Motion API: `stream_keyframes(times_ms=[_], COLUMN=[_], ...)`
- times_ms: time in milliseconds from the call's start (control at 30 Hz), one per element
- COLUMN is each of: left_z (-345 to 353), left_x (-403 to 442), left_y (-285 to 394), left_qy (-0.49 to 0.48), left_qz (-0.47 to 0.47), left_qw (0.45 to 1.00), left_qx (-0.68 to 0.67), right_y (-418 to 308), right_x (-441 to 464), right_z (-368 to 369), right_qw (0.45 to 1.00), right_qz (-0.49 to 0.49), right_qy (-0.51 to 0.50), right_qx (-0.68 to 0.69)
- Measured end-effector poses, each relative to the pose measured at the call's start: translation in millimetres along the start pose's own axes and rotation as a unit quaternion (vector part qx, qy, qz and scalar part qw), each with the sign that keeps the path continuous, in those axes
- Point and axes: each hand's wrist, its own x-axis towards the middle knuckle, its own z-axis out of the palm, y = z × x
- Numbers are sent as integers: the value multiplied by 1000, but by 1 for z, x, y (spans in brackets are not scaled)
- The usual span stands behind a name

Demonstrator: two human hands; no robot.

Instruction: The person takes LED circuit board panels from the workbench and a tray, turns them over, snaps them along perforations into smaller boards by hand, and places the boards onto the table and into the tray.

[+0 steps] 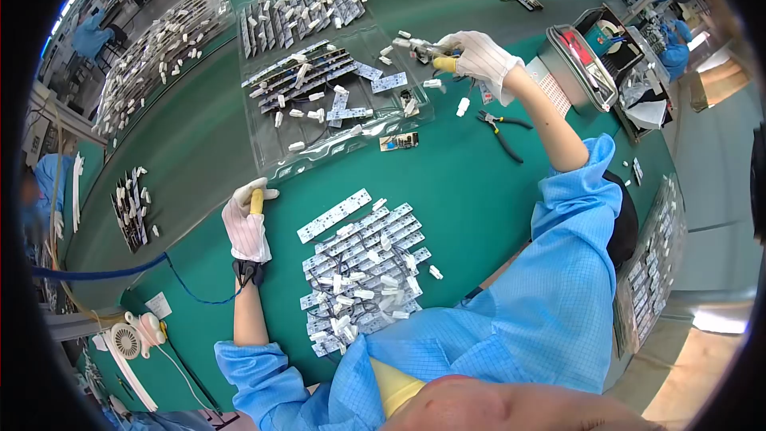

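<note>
My right hand (479,60), in a white striped glove with yellow finger covers, reaches over the far side of the green work surface. Its fingers close on a small circuit board with white connectors (419,49), partly hidden by the fingers. My left hand (246,225), gloved too and with a black wrist strap, lies at the mat's left edge. Its fingers are loosely bent and apart, and nothing shows in them. Between my hands and my body, rows of wired LED strip boards (363,271) overlap, and one bare strip (333,215) lies above them.
A clear plastic tray (275,169) holds more strip boards. Yellow-black pliers (504,134) and a small component board (399,142) lie nearby. A metal tool box (578,72) stands right. Further boards (132,211) sit left on the dark belt. A blue cord (199,297) reaches my left wrist.
</note>
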Motion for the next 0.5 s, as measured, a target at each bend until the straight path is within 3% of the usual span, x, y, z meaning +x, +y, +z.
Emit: stream_keyframes(times_ms=[33,67,167,200,233,300,367,433,500], left_z=[1,1,1,1,1,2,3,2,2], left_x=[1,1,1,2,2,1,1,1,1], left_y=[-1,-1,0,1,0,-2,-4,-4,-2], left_qy=[4,5,-1,0,2,3,5,4,0], left_qz=[-9,-11,-16,-16,-16,-20,-21,0,-8], left_qw=[1000,1000,1000,1000,1000,1000,1000,1000,1000], left_qx=[9,7,4,10,16,12,9,-6,-3], right_y=[4,6,41,54,9,52,76,75,82], right_x=[1,-2,-10,0,-5,23,44,59,74], right_z=[3,12,52,51,18,12,24,46,77], right_qw=[998,998,987,996,987,991,993,980,986], right_qz=[-13,42,-81,-81,132,123,105,-126,-104], right_qy=[34,48,37,-24,-60,-22,28,156,33], right_qx=[-60,13,-137,-6,66,-55,-52,1,-127])
